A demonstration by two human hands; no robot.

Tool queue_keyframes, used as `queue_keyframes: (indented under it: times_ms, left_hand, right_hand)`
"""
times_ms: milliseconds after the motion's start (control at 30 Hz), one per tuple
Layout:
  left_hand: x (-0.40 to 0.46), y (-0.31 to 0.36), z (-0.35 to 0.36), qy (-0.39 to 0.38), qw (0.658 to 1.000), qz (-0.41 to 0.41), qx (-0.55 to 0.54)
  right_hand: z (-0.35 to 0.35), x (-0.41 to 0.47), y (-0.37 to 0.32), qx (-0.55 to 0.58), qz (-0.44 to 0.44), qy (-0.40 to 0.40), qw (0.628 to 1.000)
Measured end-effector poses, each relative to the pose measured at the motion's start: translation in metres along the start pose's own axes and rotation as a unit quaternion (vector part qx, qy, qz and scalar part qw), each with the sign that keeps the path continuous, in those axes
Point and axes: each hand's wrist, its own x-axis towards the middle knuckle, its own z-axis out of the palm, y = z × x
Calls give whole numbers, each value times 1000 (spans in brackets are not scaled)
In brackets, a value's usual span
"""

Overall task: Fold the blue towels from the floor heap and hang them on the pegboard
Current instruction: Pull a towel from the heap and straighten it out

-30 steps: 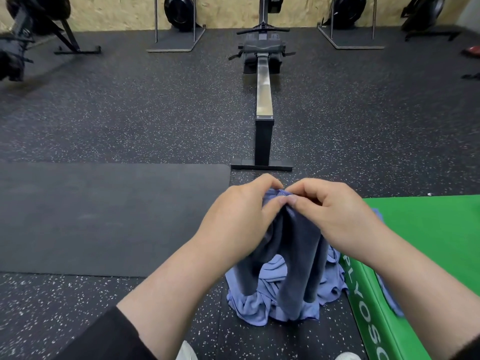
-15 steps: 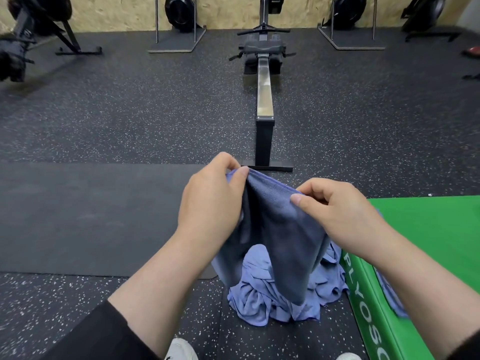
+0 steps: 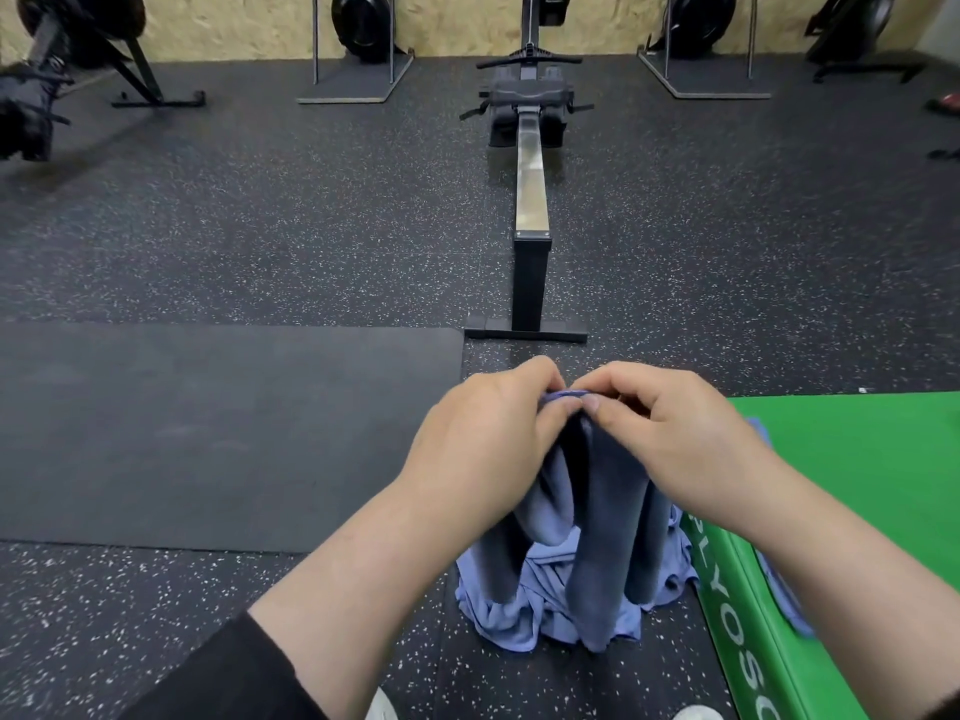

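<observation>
A dark blue towel (image 3: 605, 522) hangs in folds from both my hands, its lower end reaching down over the heap. My left hand (image 3: 483, 444) and my right hand (image 3: 670, 439) meet at its top edge, each pinching the cloth between thumb and fingers, fingertips almost touching. Below them a heap of lighter blue towels (image 3: 524, 610) lies crumpled on the speckled rubber floor. Another blue towel (image 3: 784, 600) lies on the green box, mostly hidden by my right forearm. No pegboard is in view.
A green plyo box (image 3: 857, 491) stands at the right, close to the heap. A dark mat (image 3: 208, 433) lies at the left. A rowing machine (image 3: 530, 210) runs straight ahead, its foot just beyond my hands. Other gym machines line the far wall.
Half a second ago my hands were apart with the towel spread between them. They have come together again, and the towel now hangs doubled in narrow folds.
</observation>
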Motion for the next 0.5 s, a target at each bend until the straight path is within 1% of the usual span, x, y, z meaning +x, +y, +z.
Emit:
queue_keyframes:
  times_ms: [100, 167, 267, 333, 433, 500]
  left_hand:
    - [0, -2, -1, 31, 999, -14, -10]
    - [1, -3, -3, 69, 997, -31, -30]
    - [4, -10, -11, 129, 987, -76, -50]
    - [7, -16, -16, 153, 980, -109, -61]
    - [6, -18, -19, 135, 982, -122, -52]
    - [3, -11, -18, 90, 990, -104, -42]
  right_hand:
    - [-1, 1, 3, 12, 13, 12, 1000]
    - [-1, 2, 6, 5, 24, 9, 1000]
    - [-2, 1, 9, -16, 37, 13, 999]
    - [-2, 1, 8, -11, 37, 29, 999]
    - [-3, 0, 4, 1, 29, 43, 999]
    - [-3, 0, 2, 1, 22, 39, 999]
